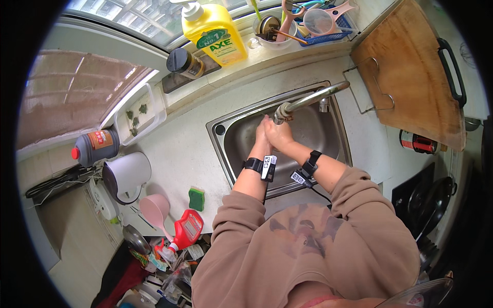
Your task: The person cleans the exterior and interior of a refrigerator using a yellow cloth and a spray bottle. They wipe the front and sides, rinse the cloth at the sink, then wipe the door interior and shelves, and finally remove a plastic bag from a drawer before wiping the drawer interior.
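Observation:
My left hand [263, 133] and my right hand [280, 134] are pressed together, palm to palm, over the stainless steel sink [316, 133]. Both are just under the mouth of the curved metal faucet [317, 98], and the skin looks wet. I see no object between them, though the palms and some fingers are hidden. Each wrist wears a black strap with a small device. On the counter left of the sink lies a green and yellow sponge [197, 199]. A yellow dish soap pump bottle [217, 40] stands on the ledge behind the sink.
Left on the counter are a white electric kettle [133, 173], a pink ladle [155, 208], a red spray bottle [188, 229] and a grey jug [102, 142]. A wooden cutting board [408, 77] leans at the right. A blue basket [327, 36] holds utensils on the ledge.

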`<action>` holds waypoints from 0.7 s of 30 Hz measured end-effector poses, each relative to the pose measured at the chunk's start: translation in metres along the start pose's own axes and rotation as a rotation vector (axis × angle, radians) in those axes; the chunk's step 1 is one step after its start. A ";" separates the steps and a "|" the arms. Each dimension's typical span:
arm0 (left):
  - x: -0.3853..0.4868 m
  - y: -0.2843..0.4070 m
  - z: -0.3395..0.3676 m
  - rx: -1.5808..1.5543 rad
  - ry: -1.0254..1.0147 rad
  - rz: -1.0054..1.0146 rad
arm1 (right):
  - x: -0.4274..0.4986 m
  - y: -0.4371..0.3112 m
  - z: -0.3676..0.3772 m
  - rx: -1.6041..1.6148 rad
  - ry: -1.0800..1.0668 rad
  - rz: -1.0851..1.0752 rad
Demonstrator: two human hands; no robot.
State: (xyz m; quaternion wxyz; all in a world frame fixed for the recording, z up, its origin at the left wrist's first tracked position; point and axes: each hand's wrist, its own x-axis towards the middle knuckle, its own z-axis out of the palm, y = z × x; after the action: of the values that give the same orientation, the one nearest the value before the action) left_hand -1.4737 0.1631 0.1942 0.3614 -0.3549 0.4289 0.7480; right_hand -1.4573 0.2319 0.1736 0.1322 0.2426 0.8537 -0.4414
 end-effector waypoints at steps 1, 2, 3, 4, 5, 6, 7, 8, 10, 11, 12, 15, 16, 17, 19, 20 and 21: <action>0.000 -0.002 0.002 -0.073 -0.080 -0.051 | 0.001 0.001 -0.001 0.070 0.090 -0.003; -0.001 -0.003 0.000 -0.140 -0.078 -0.064 | -0.001 0.002 -0.002 0.140 0.131 -0.003; 0.001 -0.005 0.002 -0.221 -0.140 -0.089 | -0.001 0.002 -0.003 0.212 0.164 -0.008; 0.001 -0.009 0.003 -0.151 -0.066 -0.125 | -0.002 0.003 -0.004 0.017 0.246 -0.164; 0.003 -0.009 0.003 -0.122 0.011 -0.055 | -0.001 0.004 -0.004 0.024 0.138 -0.124; 0.004 -0.010 0.003 -0.111 0.013 -0.026 | 0.000 0.004 -0.003 0.032 0.103 -0.099; 0.006 -0.009 0.003 -0.123 -0.014 -0.039 | 0.001 0.007 -0.002 0.028 0.133 -0.093; 0.009 -0.008 0.002 -0.135 -0.075 0.067 | 0.004 0.008 0.003 0.271 0.182 -0.023; 0.013 -0.006 -0.003 -0.081 -0.065 0.023 | 0.007 0.015 0.012 0.318 0.296 -0.087; 0.015 -0.006 -0.005 -0.151 -0.125 0.023 | 0.011 0.021 0.011 0.343 0.150 -0.085; 0.017 -0.008 -0.007 -0.159 -0.104 0.019 | 0.013 0.027 0.014 0.210 0.157 -0.076; 0.026 -0.013 -0.016 -0.144 0.013 0.075 | 0.019 0.045 -0.001 0.272 -0.002 0.049; 0.031 -0.011 -0.022 -0.164 0.001 0.107 | 0.018 0.050 -0.011 0.304 -0.132 -0.001; 0.036 -0.008 -0.028 -0.176 0.008 0.159 | 0.016 0.050 -0.015 0.301 -0.281 0.013; 0.045 -0.004 -0.039 -0.140 0.038 0.151 | 0.006 0.051 -0.032 0.311 -0.517 0.153; 0.049 -0.003 -0.042 -0.162 0.075 0.105 | 0.001 0.048 -0.038 0.470 -0.459 0.139; 0.052 -0.004 -0.045 -0.187 0.111 0.045 | -0.006 0.042 -0.039 0.627 -0.397 0.125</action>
State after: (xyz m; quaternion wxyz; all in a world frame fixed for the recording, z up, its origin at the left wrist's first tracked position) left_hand -1.4855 0.1370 0.1317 0.2856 -0.4182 0.3843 0.7719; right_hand -1.4300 0.2826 0.1697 0.2413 0.2327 0.6183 -0.7108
